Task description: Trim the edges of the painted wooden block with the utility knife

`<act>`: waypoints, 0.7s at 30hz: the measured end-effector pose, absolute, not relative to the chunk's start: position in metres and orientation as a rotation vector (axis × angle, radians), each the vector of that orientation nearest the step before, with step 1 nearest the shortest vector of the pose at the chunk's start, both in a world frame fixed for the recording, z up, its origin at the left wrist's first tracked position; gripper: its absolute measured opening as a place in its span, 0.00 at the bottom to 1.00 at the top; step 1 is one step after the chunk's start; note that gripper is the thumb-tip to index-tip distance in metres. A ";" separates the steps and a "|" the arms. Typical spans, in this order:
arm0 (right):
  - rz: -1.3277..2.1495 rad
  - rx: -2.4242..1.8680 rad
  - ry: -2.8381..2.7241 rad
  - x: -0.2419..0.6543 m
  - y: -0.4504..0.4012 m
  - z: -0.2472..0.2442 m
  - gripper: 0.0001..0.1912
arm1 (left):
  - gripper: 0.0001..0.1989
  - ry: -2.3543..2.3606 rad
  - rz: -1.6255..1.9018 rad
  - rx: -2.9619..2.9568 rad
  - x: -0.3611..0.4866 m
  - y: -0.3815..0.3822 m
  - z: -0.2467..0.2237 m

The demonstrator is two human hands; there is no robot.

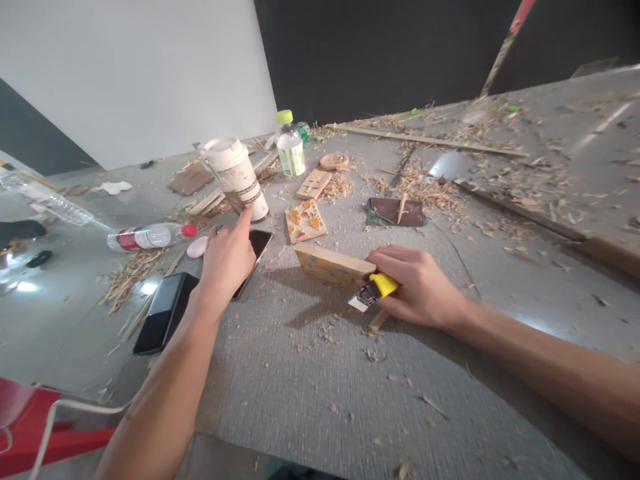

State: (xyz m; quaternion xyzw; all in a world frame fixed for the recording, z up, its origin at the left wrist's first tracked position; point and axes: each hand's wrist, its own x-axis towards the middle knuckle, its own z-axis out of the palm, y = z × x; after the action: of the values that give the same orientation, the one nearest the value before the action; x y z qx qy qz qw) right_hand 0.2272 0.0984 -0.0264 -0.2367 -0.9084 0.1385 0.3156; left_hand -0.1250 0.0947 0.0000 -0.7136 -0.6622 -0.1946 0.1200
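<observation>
My right hand (417,283) is closed round a yellow utility knife (384,285), its blade end pointing left. A painted wooden block (333,263) stands on its edge against the fingers of that hand. Over a dark phone (259,247) lying on the grey table, my left hand (230,253) reaches out with the index finger extended, near the base of a white paper cup (235,175). Its other fingers are curled, and nothing shows in them. A thin wood piece (379,321) lies under my right hand.
Behind the block are a painted tile (305,221), carved wood pieces (315,184) and a green-capped bottle (291,147). A dark red pouch (395,212) sits to the right. At left are a red-capped bottle (150,237) and a black case (165,313). Wood shavings are scattered around.
</observation>
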 end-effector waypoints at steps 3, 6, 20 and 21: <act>0.359 -0.614 -2.387 0.227 0.098 -0.025 0.07 | 0.28 -1.861 -0.877 -2.031 -0.108 0.093 0.010; 0.348 -0.552 -2.400 0.226 0.098 -0.024 0.09 | 0.16 -1.588 -1.281 -2.090 -0.075 0.081 0.018; 0.295 -0.340 -2.441 0.217 0.093 -0.026 0.14 | 0.15 -1.086 -0.918 -2.752 -0.017 0.058 0.011; 0.293 -0.334 -2.445 0.218 0.093 -0.026 0.14 | 0.16 -1.097 -0.911 -2.754 -0.017 0.058 0.011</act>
State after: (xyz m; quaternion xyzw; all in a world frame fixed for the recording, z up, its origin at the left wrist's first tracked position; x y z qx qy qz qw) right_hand 0.2176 0.0930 -0.0258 -0.1270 -0.9314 0.1117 0.3222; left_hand -0.0174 0.0578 0.0114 -0.8878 -0.3536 -0.2938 0.0200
